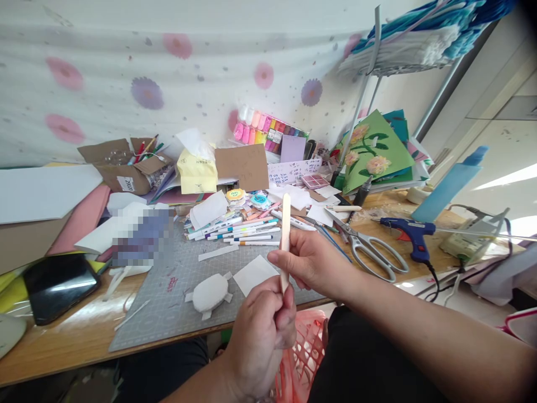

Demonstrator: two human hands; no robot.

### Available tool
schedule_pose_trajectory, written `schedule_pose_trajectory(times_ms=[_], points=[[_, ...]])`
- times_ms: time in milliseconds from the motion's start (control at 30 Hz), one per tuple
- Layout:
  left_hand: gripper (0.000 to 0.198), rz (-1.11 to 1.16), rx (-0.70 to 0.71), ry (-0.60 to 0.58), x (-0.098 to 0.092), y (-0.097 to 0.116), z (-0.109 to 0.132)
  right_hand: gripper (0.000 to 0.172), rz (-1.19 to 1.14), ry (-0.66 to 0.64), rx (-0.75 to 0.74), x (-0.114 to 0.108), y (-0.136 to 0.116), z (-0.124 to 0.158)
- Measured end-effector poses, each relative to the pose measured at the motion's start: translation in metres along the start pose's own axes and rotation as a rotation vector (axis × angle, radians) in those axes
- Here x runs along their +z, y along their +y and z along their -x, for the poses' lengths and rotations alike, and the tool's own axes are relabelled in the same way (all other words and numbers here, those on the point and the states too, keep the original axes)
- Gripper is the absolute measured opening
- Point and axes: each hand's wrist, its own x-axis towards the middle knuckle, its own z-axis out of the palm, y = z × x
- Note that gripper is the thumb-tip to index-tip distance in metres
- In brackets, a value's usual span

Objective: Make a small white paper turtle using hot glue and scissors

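Upright between my hands is a flat wooden craft stick [286,224] with a rounded top. My left hand [262,330] grips its lower end in closed fingers. Higher up, my right hand [310,258] pinches the stick between thumb and fingers. Just beyond my hands, a square of white paper [257,274] lies on the grey cutting mat [168,302]. To its left sits a puffy white oval piece [210,293] with small tabs sticking out around its edge. A narrow white paper strip [218,253] lies behind them.
Several markers [247,229] are piled at the mat's back edge. Large scissors [373,246] and a blue glue gun [413,232] with a cord lie to the right. A black phone-like slab [61,285] rests on the left. Below the table edge stands a pink basket [304,347].
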Motion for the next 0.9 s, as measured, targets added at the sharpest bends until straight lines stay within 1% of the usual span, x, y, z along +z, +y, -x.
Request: schedule_pose_trajectory(times_ms=[133,233,367,500,600,700,900], points=[[0.012,0.01,-0.011,-0.023,-0.0037,-0.0001,0.0001,0.021,0.003,-0.012,0.007,-0.0005,-0.001,0.0007],[0.016,0.021,-0.018,-0.05,-0.0065,0.0007,0.0016,0.023,0.006,-0.038,-0.01,-0.0024,0.0,0.0006],[0.025,0.039,-0.037,-0.026,-0.0046,0.0009,0.0041,0.021,-0.026,-0.068,-0.037,-0.003,0.0014,0.0005],[0.022,0.052,-0.009,-0.039,-0.0022,-0.0014,0.0054,0.019,-0.06,-0.056,-0.042,-0.0004,0.003,0.0013],[0.017,0.041,0.034,-0.046,-0.0025,-0.0035,0.0058,0.02,-0.055,-0.053,-0.052,0.0014,0.0044,0.0021],[0.016,0.024,0.046,-0.04,-0.0027,-0.0048,0.006,0.022,-0.046,-0.042,-0.06,0.0018,0.0055,0.0024],[0.011,0.041,0.084,-0.054,-0.004,-0.0051,0.0059,0.022,-0.118,-0.08,-0.086,0.0032,0.0062,0.0032]])
